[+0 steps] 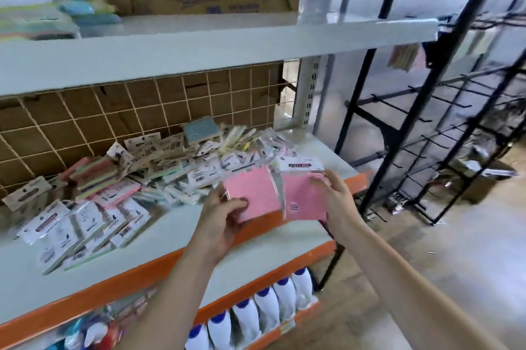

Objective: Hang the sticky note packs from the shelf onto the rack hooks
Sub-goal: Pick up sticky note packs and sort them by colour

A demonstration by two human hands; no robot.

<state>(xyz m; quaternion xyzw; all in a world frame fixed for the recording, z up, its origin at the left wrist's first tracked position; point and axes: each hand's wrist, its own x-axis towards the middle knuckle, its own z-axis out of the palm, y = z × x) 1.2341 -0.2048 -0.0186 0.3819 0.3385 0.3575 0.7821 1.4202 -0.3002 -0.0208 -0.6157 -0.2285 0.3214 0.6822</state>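
Note:
Two pink sticky note packs in clear wrappers are held side by side above the shelf's front edge. My left hand [225, 215] grips the left pink pack [253, 193] with the thumb on its face. My right hand [337, 198] holds the right pink pack [303, 200], whose white header card points away from me. A heap of sticky note packs [136, 170] lies on the white shelf [170, 235] behind and to the left. The black wire rack [444, 133] with bare hooks stands to the right, and one pack [404, 57] hangs near its top.
An upper shelf [199, 47] carries cardboard boxes and pastel sponges. A wire grid backs the middle shelf. White bottles [267, 309] with blue caps line the lower shelf behind orange edging. Concrete floor with clutter lies under the rack at right.

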